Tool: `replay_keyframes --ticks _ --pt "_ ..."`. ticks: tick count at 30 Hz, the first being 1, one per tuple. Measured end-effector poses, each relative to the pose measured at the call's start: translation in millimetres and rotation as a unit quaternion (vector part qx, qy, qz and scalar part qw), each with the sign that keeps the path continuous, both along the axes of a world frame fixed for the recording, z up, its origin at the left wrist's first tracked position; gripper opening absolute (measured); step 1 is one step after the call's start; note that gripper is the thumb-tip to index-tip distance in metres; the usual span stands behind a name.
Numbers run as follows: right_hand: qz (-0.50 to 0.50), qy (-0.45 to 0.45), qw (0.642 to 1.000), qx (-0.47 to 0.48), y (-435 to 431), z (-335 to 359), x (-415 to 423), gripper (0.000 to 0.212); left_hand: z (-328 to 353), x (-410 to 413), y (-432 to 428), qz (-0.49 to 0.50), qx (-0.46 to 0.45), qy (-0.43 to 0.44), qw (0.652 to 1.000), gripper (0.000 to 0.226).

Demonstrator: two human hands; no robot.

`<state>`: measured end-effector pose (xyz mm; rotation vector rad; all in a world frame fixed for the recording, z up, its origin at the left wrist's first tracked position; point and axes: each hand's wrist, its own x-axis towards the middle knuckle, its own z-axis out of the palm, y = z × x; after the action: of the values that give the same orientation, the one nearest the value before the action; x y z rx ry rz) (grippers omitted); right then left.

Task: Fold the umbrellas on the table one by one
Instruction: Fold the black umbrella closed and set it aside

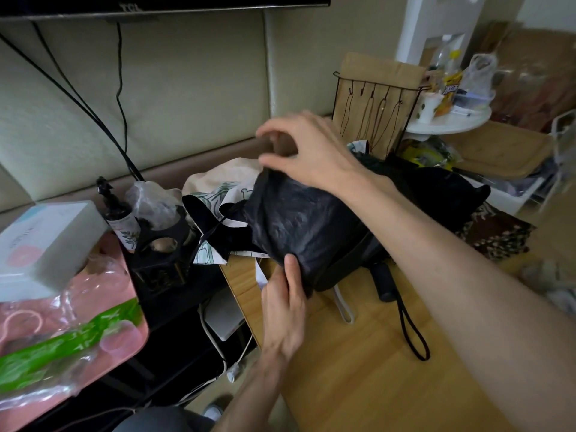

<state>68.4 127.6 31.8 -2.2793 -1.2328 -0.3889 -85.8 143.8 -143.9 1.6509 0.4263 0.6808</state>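
A black umbrella [299, 222] lies crumpled on the wooden table [367, 363], its canopy bunched toward me. My left hand [285, 307] grips the canopy's lower edge, thumb on top of the fabric. My right hand [308, 148] reaches over from the right and pinches the canopy's top edge between thumb and fingers. The umbrella's black handle [383, 283] with a looped wrist strap [411, 332] rests on the table to the right. Behind it lies a cream umbrella with a green leaf print [218, 185], partly hidden. More dark fabric [442, 188] sits further right.
A black lantern-shaped holder [162, 254] and a pump bottle [120, 213] stand left of the table. A white box [40, 241] rests on pink packaged goods [62, 338] at the left. A wire rack [377, 110] and a cluttered round white shelf [448, 120] stand behind.
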Motion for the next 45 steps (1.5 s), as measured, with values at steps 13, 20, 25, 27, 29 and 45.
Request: replay_keyframes --ticks 13,20,25,27,29,45 --pt "0.007 0.255 0.959 0.124 -124 -61 1 0.057 19 1 25 0.023 -0.155 -0.051 0.986 0.070" --pt "-0.012 0.361 0.923 0.133 -138 -52 12 0.031 17 1 26 0.017 -0.204 -0.029 0.978 0.076" --pt "0.014 0.331 0.932 0.145 -151 -37 12 0.016 21 2 26 -0.049 -0.227 -0.064 0.971 0.073" --pt "-0.012 0.297 0.934 0.196 -145 -38 13 0.018 19 4 27 -0.061 -0.205 -0.057 0.975 0.083" --pt "-0.029 0.265 0.938 0.224 -139 -42 15 0.023 17 5 27 -0.068 -0.177 -0.041 0.981 0.089" --pt "-0.120 0.199 0.970 -0.074 -65 -19 25 0.027 14 -1 26 -0.022 -0.145 -0.019 0.989 0.081"
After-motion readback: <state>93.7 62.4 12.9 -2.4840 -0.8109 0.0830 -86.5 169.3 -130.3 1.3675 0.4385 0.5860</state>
